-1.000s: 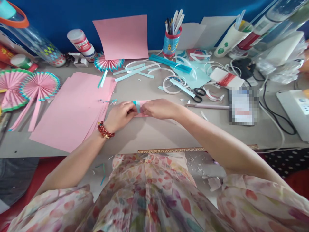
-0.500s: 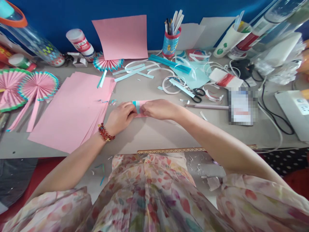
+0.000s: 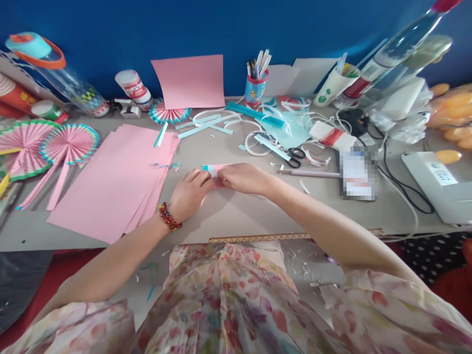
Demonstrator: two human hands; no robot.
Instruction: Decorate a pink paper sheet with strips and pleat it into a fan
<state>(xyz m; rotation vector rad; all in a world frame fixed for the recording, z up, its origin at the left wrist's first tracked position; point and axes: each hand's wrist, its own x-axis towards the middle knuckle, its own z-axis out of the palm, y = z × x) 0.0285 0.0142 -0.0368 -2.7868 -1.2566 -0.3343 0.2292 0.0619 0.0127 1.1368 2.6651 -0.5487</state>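
A small pink paper piece with a turquoise and pale band at its left end point(image 3: 212, 169) lies on the desk under both hands. My left hand point(image 3: 192, 192), with a red bead bracelet at the wrist, has its fingers curled and closed on the near left edge of that paper. My right hand point(image 3: 243, 178) is closed in a pinch over the paper's middle and right part, covering much of it. The fingertips are partly hidden. Left of my hands lies a stack of large pink paper sheets point(image 3: 106, 182), with small paper scraps point(image 3: 173, 167) at its edge.
Pleated paper fans point(image 3: 70, 145) lie at the left. Behind my hands are paper strips point(image 3: 210, 125), black-handled scissors point(image 3: 296, 157) and a pen cup point(image 3: 255, 88). A pencil-like stick point(image 3: 313, 174), phone point(image 3: 357, 174) and power strip point(image 3: 437, 184) stretch along the right.
The camera view has tilted up, showing more of the blue wall. My left hand has shifted slightly toward me on the paper's near edge; my right hand stays on the paper.
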